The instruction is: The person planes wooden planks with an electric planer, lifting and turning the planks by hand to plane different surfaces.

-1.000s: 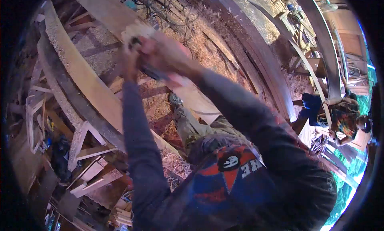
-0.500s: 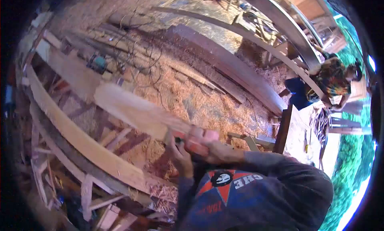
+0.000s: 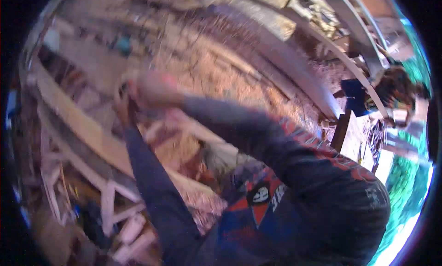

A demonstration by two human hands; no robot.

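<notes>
Both of my arms reach out to the upper left along a long wooden board [image 3: 205, 133]. My right hand [image 3: 159, 94] is closed on a reddish plane [image 3: 161, 78], blurred by motion and partly covered by the hand. At the front end of the plane is my left hand [image 3: 122, 105], its fingers curled against it. The plane rests on or just above the board; the blur hides the contact. A second pale, curved board [image 3: 87, 128] lies alongside, nearer to my left arm.
Shavings [image 3: 184, 77] cover the ground. Long dark planks [image 3: 276, 54] lie beyond the board. A teal power tool [image 3: 123, 45] sits at the upper left. Wooden trestle legs [image 3: 108, 206] stand at the lower left. Another person [image 3: 396, 93] handles a long curved plank at the right.
My hands and the plane have moved far to the upper left along the board, with both arms now stretched out. My view has shifted slightly.
</notes>
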